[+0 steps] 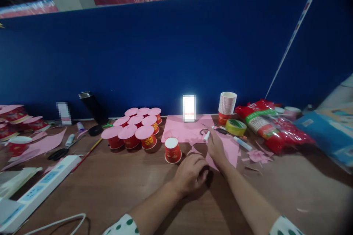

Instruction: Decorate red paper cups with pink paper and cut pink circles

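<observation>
My left hand (191,174) rests low over the brown table, its fingers curled. Whatever may be inside that grasp is hidden. Just beyond it stands an upturned red paper cup (173,152) with a white base. My right hand (216,149) reaches over pink paper (228,150), fingers closed around a small white stick that looks like a glue stick (206,136). Dark-handled scissors (221,130) lie right beyond those fingers. To the left, several upturned red cups (149,143) stand grouped in rows, each topped with a pink paper disc (144,132).
A stack of paper cups (227,107), yellow tape roll (236,127), red plastic package (261,123) and another stick (242,143) lie right. A lit phone (189,108) leans on the blue partition (176,51). Left are a black flask (93,107) and power strip (41,187).
</observation>
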